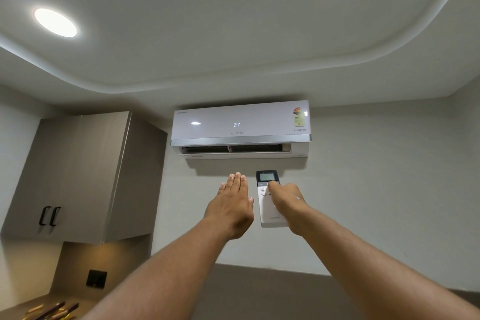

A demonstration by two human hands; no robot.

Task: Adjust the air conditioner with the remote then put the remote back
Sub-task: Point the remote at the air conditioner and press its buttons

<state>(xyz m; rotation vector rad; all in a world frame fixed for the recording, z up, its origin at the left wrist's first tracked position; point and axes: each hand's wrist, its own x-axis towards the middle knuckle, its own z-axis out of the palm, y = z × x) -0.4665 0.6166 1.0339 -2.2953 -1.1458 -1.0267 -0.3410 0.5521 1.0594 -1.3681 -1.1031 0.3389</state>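
The ceiling [233, 34] fills the upper view, with two round lights [55, 22] set into it. Below it the air conditioner [240, 128] hangs on the wall, its front showing 24 and its flap open. A grey cabinet [78, 176] stands to the left of the air conditioner, with two dark handles.

Just under the air conditioner both arms reach up. The left hand [231, 205] is flat and empty, fingers together, raised below the outlet. Beside it, below the unit's middle, the right hand [285, 205] has its grip closed round the remote [267, 205], thumb resting on a button under the small screen.

The remote looks light, stiff and smooth, a slim plastic bar; it is best held low on the plain body, as now, leaving buttons and screen clear. Smooth plastic could slip from a loose hold.

The remote's right edge and back are hidden by the fingers, and its screen is too small to read. Where the remote belongs is not in view. Far below and left of the air conditioner, some objects [52, 309] are cut off and unclear.
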